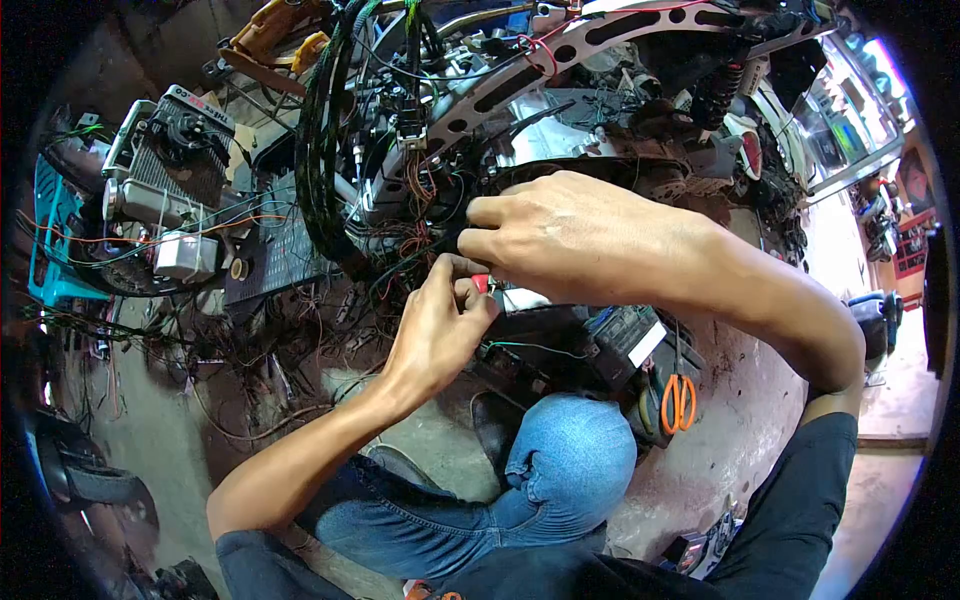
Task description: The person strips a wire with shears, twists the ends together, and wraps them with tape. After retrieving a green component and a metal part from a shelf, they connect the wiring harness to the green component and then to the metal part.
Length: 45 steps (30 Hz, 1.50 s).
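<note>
My left hand [437,325] is closed, its thumb and fingers pinching a small red piece [482,284] near the centre of the view. Close beside it on the right, my right hand [530,235] has its fingers curled inward; whatever they grip is hidden behind the hand. Both hands are over a bundle of thin wires [415,235] that hangs from a metal frame [570,45]. A thick dark cable harness [318,150] loops down to the left of the hands.
A radiator [190,165] and a white container [187,256] sit at the left. Orange-handled scissors [678,403] lie right of my knee, by a black battery-like box [625,345]. Loose wires and tools cover the floor at left. A shock absorber [718,95] stands at upper right.
</note>
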Each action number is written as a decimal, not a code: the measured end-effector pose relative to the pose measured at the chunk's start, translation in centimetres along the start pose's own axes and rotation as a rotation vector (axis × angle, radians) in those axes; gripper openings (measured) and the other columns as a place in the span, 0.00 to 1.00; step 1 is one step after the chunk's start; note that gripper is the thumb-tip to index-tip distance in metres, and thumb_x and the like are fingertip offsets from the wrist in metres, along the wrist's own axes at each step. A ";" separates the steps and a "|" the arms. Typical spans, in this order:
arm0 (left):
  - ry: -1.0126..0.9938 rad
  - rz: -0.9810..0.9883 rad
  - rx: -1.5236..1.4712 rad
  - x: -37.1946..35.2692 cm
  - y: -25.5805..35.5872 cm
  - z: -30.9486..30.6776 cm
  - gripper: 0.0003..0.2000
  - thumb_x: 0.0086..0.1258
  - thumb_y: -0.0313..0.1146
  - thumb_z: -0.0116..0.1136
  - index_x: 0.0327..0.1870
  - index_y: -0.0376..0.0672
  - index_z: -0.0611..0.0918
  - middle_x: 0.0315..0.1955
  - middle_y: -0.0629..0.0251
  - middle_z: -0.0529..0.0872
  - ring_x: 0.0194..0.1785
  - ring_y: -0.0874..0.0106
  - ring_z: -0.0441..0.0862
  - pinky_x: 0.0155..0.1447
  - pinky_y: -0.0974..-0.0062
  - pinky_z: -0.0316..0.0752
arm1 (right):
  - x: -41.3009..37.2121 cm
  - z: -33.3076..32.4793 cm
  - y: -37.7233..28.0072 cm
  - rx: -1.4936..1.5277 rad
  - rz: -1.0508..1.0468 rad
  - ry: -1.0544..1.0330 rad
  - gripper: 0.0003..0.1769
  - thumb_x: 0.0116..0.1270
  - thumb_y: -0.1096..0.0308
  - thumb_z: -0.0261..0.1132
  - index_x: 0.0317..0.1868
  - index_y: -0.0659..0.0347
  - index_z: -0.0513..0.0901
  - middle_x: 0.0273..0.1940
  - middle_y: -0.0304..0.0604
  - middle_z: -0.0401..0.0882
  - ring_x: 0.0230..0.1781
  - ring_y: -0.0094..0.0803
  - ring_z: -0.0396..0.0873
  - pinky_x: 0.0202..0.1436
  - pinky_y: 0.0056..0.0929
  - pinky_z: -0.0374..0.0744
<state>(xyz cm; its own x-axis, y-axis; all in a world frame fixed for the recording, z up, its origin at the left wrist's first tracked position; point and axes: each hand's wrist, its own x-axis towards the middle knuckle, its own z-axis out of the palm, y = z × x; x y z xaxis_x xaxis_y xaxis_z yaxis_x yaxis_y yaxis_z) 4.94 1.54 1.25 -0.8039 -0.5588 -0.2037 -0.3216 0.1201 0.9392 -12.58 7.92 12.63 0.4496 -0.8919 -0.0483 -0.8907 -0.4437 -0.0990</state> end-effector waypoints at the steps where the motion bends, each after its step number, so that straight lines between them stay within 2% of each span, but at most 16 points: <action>1: 0.006 0.009 0.008 -0.2 0.2 0.1 0.18 0.72 0.30 0.59 0.55 0.26 0.75 0.25 0.57 0.83 0.31 0.71 0.81 0.40 0.66 0.76 | -0.1 0.0 0.0 0.011 0.003 0.000 0.10 0.60 0.71 0.69 0.41 0.68 0.85 0.40 0.54 0.85 0.42 0.52 0.88 0.44 0.47 0.86; 9: 0.037 0.060 0.073 -0.5 0.5 0.6 0.17 0.71 0.28 0.59 0.56 0.26 0.74 0.26 0.55 0.83 0.29 0.65 0.83 0.39 0.63 0.77 | -0.6 -0.3 0.3 -0.013 0.042 -0.036 0.09 0.62 0.72 0.67 0.40 0.69 0.86 0.41 0.54 0.84 0.44 0.52 0.87 0.46 0.47 0.85; 12: 0.035 0.046 0.052 -0.4 0.2 0.6 0.17 0.73 0.30 0.58 0.58 0.30 0.76 0.25 0.65 0.79 0.30 0.78 0.72 0.37 0.71 0.71 | -0.7 -0.4 0.7 0.022 0.041 -0.023 0.09 0.64 0.71 0.66 0.40 0.70 0.86 0.41 0.55 0.84 0.44 0.53 0.87 0.47 0.47 0.85; 18: 0.018 0.038 0.050 -0.3 0.3 0.5 0.17 0.73 0.30 0.60 0.58 0.30 0.76 0.25 0.67 0.79 0.31 0.79 0.72 0.38 0.72 0.71 | -1.1 -0.4 0.9 0.037 0.041 -0.018 0.10 0.66 0.69 0.65 0.39 0.70 0.85 0.41 0.56 0.83 0.44 0.53 0.86 0.48 0.47 0.84; 27: 0.014 0.065 0.047 0.1 -0.4 0.6 0.18 0.75 0.31 0.60 0.59 0.30 0.75 0.31 0.60 0.86 0.31 0.77 0.75 0.38 0.69 0.72 | -0.9 -0.2 0.3 0.009 0.023 0.005 0.11 0.60 0.71 0.70 0.40 0.70 0.83 0.40 0.55 0.83 0.43 0.52 0.86 0.46 0.47 0.85; 30: -0.011 0.032 0.061 0.1 0.0 0.4 0.19 0.75 0.32 0.60 0.61 0.30 0.73 0.32 0.57 0.87 0.31 0.76 0.77 0.38 0.67 0.73 | -0.5 0.1 -0.2 -0.045 0.039 -0.042 0.12 0.63 0.72 0.66 0.43 0.72 0.79 0.41 0.54 0.80 0.42 0.52 0.86 0.44 0.44 0.84; 31: -0.022 0.028 0.117 0.2 0.2 0.2 0.21 0.74 0.32 0.61 0.62 0.29 0.72 0.35 0.51 0.88 0.32 0.72 0.80 0.38 0.64 0.74 | -0.4 -0.3 -0.5 -0.091 0.094 -0.141 0.09 0.64 0.71 0.66 0.39 0.71 0.81 0.39 0.54 0.82 0.39 0.49 0.88 0.40 0.43 0.86; 34: 0.049 0.117 0.143 -0.2 0.6 0.6 0.15 0.75 0.29 0.57 0.54 0.25 0.72 0.29 0.48 0.86 0.34 0.53 0.88 0.41 0.56 0.78 | 0.2 -0.8 -1.8 -0.156 0.147 -0.238 0.08 0.65 0.70 0.65 0.35 0.69 0.83 0.38 0.55 0.83 0.38 0.46 0.89 0.37 0.43 0.86; 35: 0.047 0.124 0.129 -0.2 0.5 0.7 0.16 0.75 0.29 0.57 0.54 0.25 0.71 0.31 0.46 0.87 0.37 0.51 0.88 0.43 0.56 0.79 | 0.1 -1.0 -2.5 -0.194 0.140 -0.208 0.09 0.67 0.69 0.65 0.34 0.68 0.85 0.36 0.54 0.82 0.36 0.43 0.89 0.37 0.41 0.86; 38: 0.035 0.157 0.112 0.1 -0.2 0.8 0.17 0.75 0.29 0.58 0.55 0.24 0.70 0.37 0.40 0.88 0.44 0.44 0.89 0.47 0.54 0.80 | -0.2 0.6 -3.0 -0.204 0.113 0.000 0.07 0.55 0.70 0.70 0.24 0.65 0.88 0.32 0.53 0.87 0.33 0.46 0.89 0.36 0.41 0.87; 39: 0.029 0.173 0.122 0.3 -0.1 0.6 0.18 0.75 0.28 0.59 0.55 0.24 0.69 0.39 0.38 0.88 0.46 0.43 0.89 0.49 0.54 0.81 | -0.1 0.6 -2.9 -0.185 0.116 -0.050 0.07 0.56 0.71 0.69 0.30 0.69 0.87 0.39 0.52 0.84 0.39 0.46 0.88 0.41 0.39 0.87; 40: 0.025 0.188 0.131 0.3 0.2 0.5 0.18 0.75 0.28 0.59 0.55 0.24 0.69 0.41 0.36 0.88 0.48 0.41 0.88 0.50 0.54 0.81 | -0.1 0.8 -2.6 -0.110 0.087 0.026 0.08 0.56 0.72 0.69 0.32 0.70 0.87 0.40 0.52 0.82 0.41 0.45 0.87 0.42 0.38 0.87; 41: -0.022 0.092 0.155 0.0 0.7 0.2 0.18 0.75 0.28 0.60 0.55 0.24 0.69 0.42 0.33 0.88 0.50 0.39 0.87 0.51 0.52 0.81 | -0.1 1.1 -2.1 -0.036 0.056 0.102 0.09 0.57 0.72 0.69 0.34 0.71 0.87 0.41 0.52 0.81 0.43 0.45 0.86 0.44 0.37 0.87; 42: 0.003 0.133 0.140 0.0 0.4 0.4 0.18 0.75 0.28 0.60 0.55 0.24 0.69 0.42 0.34 0.88 0.50 0.39 0.87 0.51 0.52 0.81 | 0.0 1.0 -1.8 0.039 0.023 0.178 0.10 0.57 0.73 0.68 0.36 0.72 0.86 0.43 0.52 0.80 0.46 0.45 0.85 0.45 0.37 0.87; 43: 0.030 0.176 0.125 0.1 -0.3 0.6 0.18 0.75 0.28 0.60 0.55 0.24 0.69 0.41 0.34 0.88 0.50 0.39 0.87 0.51 0.51 0.81 | -0.2 0.2 -1.5 -0.077 -0.088 0.109 0.13 0.57 0.73 0.68 0.40 0.74 0.86 0.43 0.52 0.81 0.51 0.42 0.84 0.50 0.35 0.87; 45: 0.074 0.249 0.116 0.5 -0.9 0.9 0.16 0.75 0.27 0.59 0.52 0.24 0.69 0.38 0.35 0.87 0.47 0.39 0.87 0.48 0.51 0.81 | 0.0 0.3 -1.8 -0.145 -0.067 0.065 0.12 0.57 0.72 0.69 0.38 0.73 0.86 0.42 0.52 0.81 0.47 0.41 0.84 0.48 0.34 0.87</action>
<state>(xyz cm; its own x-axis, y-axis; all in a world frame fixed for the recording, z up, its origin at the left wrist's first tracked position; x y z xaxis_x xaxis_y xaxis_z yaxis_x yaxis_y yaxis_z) 4.39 1.90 0.02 -0.8279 -0.5582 0.0543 -0.1770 0.3519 0.9191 -10.93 8.77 12.51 0.5074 -0.8615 0.0183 -0.8612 -0.5062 0.0451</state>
